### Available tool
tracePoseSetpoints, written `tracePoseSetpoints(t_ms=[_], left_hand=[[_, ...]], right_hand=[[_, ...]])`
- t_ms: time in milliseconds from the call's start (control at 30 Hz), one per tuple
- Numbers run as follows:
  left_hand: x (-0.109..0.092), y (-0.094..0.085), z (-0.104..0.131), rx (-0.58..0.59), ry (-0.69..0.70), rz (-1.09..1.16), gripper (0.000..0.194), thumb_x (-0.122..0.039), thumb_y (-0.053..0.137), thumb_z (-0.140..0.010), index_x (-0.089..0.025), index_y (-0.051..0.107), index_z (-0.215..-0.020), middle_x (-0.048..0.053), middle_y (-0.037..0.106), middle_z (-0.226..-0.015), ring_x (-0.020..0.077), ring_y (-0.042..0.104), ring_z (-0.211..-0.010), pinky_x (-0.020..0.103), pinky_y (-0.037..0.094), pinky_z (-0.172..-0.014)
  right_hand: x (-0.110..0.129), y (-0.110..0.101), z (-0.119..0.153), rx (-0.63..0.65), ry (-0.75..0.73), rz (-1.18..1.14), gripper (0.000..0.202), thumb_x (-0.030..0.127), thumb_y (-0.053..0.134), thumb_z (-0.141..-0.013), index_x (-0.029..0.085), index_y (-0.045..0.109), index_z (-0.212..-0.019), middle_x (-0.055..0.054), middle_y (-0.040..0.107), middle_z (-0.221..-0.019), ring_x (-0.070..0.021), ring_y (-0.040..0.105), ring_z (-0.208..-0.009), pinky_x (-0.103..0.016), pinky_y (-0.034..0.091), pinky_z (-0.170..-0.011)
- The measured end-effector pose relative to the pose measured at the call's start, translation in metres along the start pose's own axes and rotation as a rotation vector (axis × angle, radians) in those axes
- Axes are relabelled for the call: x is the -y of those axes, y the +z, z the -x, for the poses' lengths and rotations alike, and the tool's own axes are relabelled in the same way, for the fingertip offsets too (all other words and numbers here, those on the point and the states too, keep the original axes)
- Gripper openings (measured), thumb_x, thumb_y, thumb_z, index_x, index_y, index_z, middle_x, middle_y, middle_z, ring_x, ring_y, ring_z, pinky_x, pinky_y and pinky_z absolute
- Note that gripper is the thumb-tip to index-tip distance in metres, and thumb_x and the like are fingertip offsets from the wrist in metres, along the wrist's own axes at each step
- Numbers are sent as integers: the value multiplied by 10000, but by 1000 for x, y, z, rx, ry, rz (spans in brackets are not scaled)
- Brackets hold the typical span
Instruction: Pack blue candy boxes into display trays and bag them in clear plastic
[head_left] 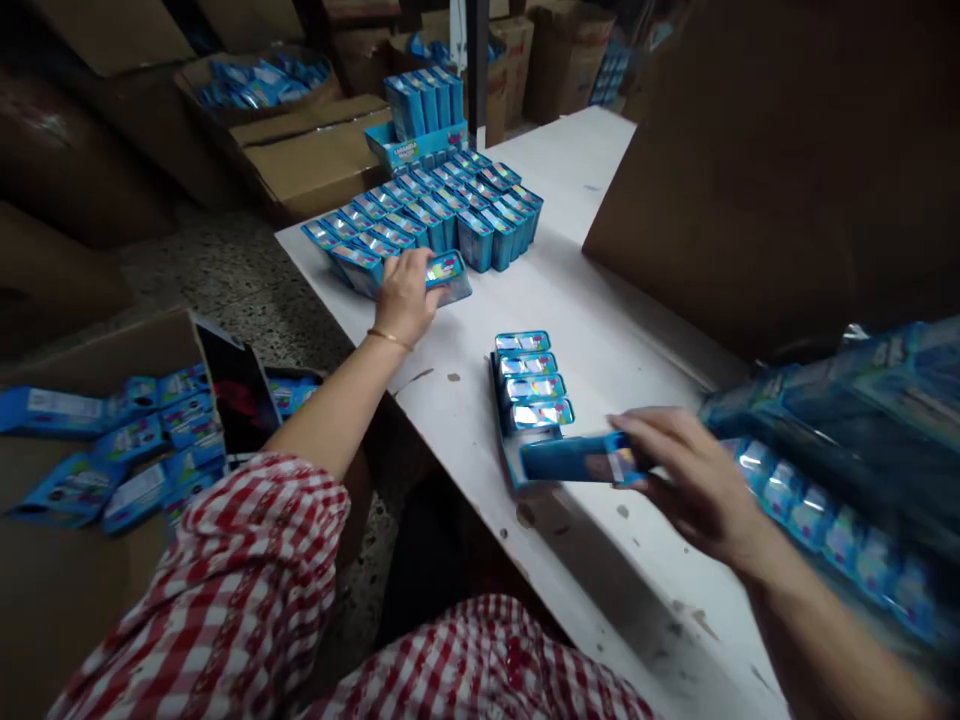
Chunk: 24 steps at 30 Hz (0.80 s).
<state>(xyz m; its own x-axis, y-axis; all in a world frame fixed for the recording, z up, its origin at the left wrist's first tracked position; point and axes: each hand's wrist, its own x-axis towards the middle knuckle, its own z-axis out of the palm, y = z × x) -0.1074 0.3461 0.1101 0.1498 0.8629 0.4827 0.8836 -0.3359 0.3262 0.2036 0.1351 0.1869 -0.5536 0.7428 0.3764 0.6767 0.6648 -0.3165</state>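
Note:
My left hand (407,292) grips a blue pack (448,270) at the near edge of a large group of upright blue packs (420,205) on the white table. In my right hand (675,465) is another blue pack (570,459), tilted nearly flat, its far end over the near part of a small open tray (507,440). Several blue packs (531,387) stand in a row in that tray, shiny ends up. The pack in my right hand hides part of the tray.
A filled display box (417,150) stands at the table's (555,300) far left. Brown cardboard (750,150) rises at the right, near wrapped blue packs (840,540). An open carton (142,350) of blue packs lies at lower left; more cartons (315,150) stand behind.

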Motion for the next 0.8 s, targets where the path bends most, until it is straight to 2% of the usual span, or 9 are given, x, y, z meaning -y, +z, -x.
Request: tracePoseSetpoints(t_ms=[100,200,300,367,433,500,600,700,800], left_hand=[[-9,-48,68,-73,-34,73,428,-330,623,-760,-159,490,-1129,97,555,-1085,256,501,-1015,377,381,-894],[-28,-85,136,-97,-16,100,419,-349,615,-769,-169,497,-1129,85,570,-1045,243,518,-978,361,410,-856],[-56,-105,186,-105,65,138,403,-330,614,-781,-174,491,-1132,81,583,-1031,226,529,-947,349,431,-834],[-79,-109,205,-103,139,180,397,-306,612,-788,-179,481,-1141,82,590,-1036,218,535,-948,346,440,-837],[-102,-105,213,-86,214,231,397,-297,605,-798,-184,471,-1155,84,596,-1039,214,542,-955,348,447,-844],[-123,-93,212,-58,286,278,395,-305,593,-808,-180,469,-1162,89,603,-1039,212,547,-961,350,454,-850],[-145,-66,202,-30,364,292,381,-327,569,-821,-160,485,-1153,103,615,-1046,221,547,-966,359,461,-848],[-157,-37,196,-4,383,240,375,-342,549,-831,-136,507,-1140,118,624,-1048,237,548,-956,368,465,-829],[-162,-18,199,14,374,183,365,-338,520,-846,-113,521,-1134,137,626,-1047,243,549,-935,374,462,-814]], right_hand=[[8,48,10,37,-15,143,486,261,442,-898,195,348,-1370,-119,584,-1103,-230,528,-977,-359,501,-769],[1,92,9,60,7,298,448,218,450,-888,161,415,-1331,-124,586,-1146,-242,512,-1033,-365,498,-812],[-5,120,9,92,18,338,417,176,437,-886,184,463,-1302,-111,533,-1262,-258,446,-1185,-420,433,-945],[-6,128,16,21,86,302,431,222,444,-892,227,437,-1323,-96,441,-1368,-286,314,-1310,-517,329,-1027],[-5,126,29,-107,196,198,489,308,450,-896,246,360,-1372,-102,331,-1444,-287,217,-1363,-565,270,-1048],[-2,117,47,-274,318,62,524,359,445,-896,233,325,-1391,-126,288,-1461,-262,265,-1350,-525,309,-1043],[4,97,80,-491,467,-71,379,337,454,-891,222,517,-1246,-132,463,-1343,-223,465,-1219,-446,403,-991],[14,85,109,-535,522,-141,231,299,483,-876,214,649,-1012,-109,623,-1124,-205,578,-1059,-407,472,-903],[23,89,126,-529,516,-193,187,262,493,-870,216,663,-933,-87,662,-1016,-183,617,-963,-377,498,-856]])
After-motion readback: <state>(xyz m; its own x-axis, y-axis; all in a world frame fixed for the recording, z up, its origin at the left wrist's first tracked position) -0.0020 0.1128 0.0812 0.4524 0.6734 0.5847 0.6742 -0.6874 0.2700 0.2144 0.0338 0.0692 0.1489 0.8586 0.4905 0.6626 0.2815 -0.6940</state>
